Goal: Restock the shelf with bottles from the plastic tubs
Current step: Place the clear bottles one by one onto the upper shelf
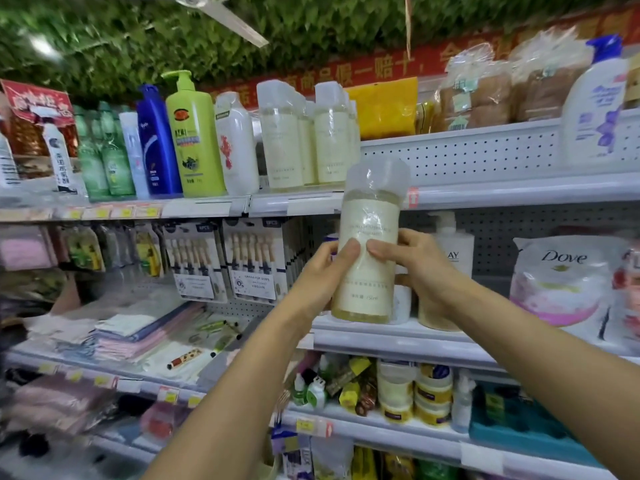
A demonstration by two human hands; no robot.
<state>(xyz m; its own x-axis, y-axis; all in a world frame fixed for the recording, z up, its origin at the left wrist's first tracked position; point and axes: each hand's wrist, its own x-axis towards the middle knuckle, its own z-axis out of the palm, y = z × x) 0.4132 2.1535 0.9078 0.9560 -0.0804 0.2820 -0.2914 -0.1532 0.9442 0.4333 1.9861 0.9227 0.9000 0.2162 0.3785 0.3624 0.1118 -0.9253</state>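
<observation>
While a cream-labelled bottle (367, 244) is clasped by the fingers of left hand (322, 271) and right hand (420, 261), white pegboard-backed shelf (485, 192) half bare, matching bottles (304, 140) ranged alongside, leafy ceiling (138, 39) overhead.

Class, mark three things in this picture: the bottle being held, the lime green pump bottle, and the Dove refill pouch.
held bottle (367, 251): head view, on its cream label.
lime green pump bottle (197, 147): head view, mid-body, on its front label.
Dove refill pouch (562, 278): head view, centre of its front.
</observation>
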